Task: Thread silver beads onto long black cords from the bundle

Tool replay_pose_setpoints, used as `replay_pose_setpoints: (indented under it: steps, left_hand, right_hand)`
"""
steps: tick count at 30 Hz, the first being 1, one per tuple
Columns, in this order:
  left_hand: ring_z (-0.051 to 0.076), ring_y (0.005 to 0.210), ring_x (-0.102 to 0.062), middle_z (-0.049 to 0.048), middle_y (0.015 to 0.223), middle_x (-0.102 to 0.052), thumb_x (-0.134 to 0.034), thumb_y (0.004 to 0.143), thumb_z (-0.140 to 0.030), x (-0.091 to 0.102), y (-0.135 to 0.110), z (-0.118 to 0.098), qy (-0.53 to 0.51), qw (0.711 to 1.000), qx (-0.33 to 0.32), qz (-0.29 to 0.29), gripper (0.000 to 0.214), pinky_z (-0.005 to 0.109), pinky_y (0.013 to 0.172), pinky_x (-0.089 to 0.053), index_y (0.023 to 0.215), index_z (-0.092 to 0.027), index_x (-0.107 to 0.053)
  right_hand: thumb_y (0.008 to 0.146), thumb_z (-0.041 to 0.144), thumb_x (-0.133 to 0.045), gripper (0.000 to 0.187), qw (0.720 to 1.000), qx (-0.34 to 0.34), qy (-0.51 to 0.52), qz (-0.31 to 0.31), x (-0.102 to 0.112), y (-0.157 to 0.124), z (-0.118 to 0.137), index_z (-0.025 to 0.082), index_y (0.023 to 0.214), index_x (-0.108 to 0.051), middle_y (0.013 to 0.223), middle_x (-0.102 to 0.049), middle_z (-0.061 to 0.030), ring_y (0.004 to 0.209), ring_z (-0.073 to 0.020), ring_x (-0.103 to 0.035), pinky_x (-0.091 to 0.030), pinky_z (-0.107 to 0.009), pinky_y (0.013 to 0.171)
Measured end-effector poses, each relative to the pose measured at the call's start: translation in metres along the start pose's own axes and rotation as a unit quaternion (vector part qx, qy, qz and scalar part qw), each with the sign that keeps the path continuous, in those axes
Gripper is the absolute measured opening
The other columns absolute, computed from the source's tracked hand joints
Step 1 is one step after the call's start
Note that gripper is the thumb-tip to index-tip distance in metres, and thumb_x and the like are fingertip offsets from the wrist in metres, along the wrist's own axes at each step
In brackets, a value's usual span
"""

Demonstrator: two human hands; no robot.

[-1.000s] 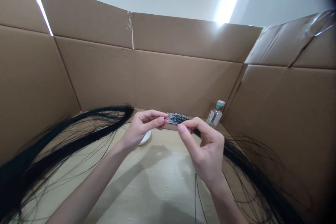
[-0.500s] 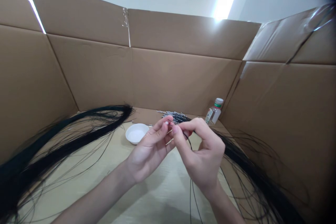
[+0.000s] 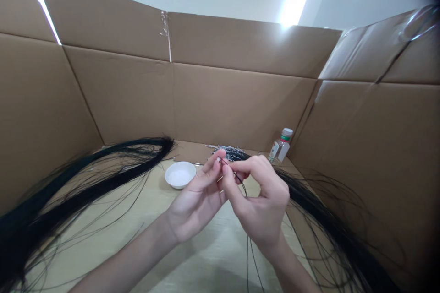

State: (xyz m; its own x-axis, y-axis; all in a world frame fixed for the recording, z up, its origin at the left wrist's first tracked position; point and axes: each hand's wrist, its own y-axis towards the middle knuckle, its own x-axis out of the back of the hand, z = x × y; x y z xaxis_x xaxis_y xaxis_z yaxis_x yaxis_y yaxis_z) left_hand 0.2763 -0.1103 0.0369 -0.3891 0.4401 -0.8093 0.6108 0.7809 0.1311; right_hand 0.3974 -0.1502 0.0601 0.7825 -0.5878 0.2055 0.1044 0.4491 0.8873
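Between the thumb and forefinger of my left hand [image 3: 197, 190] is a tiny white bead [image 3: 218, 160]. My right hand [image 3: 257, 199] pinches a thin black cord [image 3: 244, 187] close to its end, and the tip reaches the bead. Whether the tip is inside the bead is too small to tell. Two strands of the cord hang down below my right hand. Behind my left hand stands a white bowl [image 3: 180, 175] with whitish contents that I cannot make out singly.
Long bundles of black cord lie at the left [image 3: 103, 185] and the right [image 3: 330, 224]. Beaded cord ends [image 3: 230, 152] rest at the back. A clear bottle [image 3: 281, 147] with a white cap stands back right. Cardboard walls [image 3: 240, 105] enclose the table [image 3: 165, 256].
My right hand has moved slightly left, bringing the cord's tip nearer to the bead. My left hand has hardly moved and keeps its pinch.
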Motion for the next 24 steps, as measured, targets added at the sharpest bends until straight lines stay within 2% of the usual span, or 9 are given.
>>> replay_pose_setpoints:
  steps: [5, 11, 24]
  left_hand:
    - [0.008, 0.093, -0.075, -0.0083, 0.099, -0.079, -0.080, 0.089, -0.025, 0.000, -0.003, -0.001, -0.051, 0.998, 0.020, 0.009, 0.015, 0.019, 0.095, -0.057, 0.103, -0.031, -0.077]
    - [0.010, 0.103, -0.075, -0.0012, 0.105, -0.081, -0.077, 0.091, -0.017, -0.001, -0.004, -0.003, -0.141, 0.988, 0.044, 0.042, 0.020, 0.018, 0.099, -0.055, 0.109, -0.023, -0.079]
    - [0.010, 0.102, -0.075, -0.0013, 0.104, -0.082, -0.077, 0.091, -0.017, -0.004, -0.006, -0.002, -0.157, 0.985, 0.041, 0.060, 0.018, 0.019, 0.099, -0.056, 0.107, -0.023, -0.079]
  right_hand:
    - [0.092, 0.012, -0.066, 0.015, 1.000, 0.009, 0.003, -0.007, -0.002, 0.000, -0.003, 0.021, 0.080, -0.065, 0.067, -0.059, 0.0023, 0.064, -0.0139, -0.052, -0.042, -0.033, 0.067]
    - [0.091, 0.009, -0.068, 0.013, 0.999, 0.030, 0.019, -0.037, -0.008, -0.002, -0.007, 0.019, 0.083, -0.067, 0.069, -0.060, 0.0024, 0.063, -0.0126, -0.053, -0.042, -0.032, 0.066]
    - [0.089, 0.006, -0.071, 0.012, 0.995, 0.073, 0.014, -0.065, -0.010, -0.005, -0.009, 0.017, 0.089, -0.070, 0.074, -0.066, 0.0013, 0.065, -0.0114, -0.055, -0.044, -0.032, 0.066]
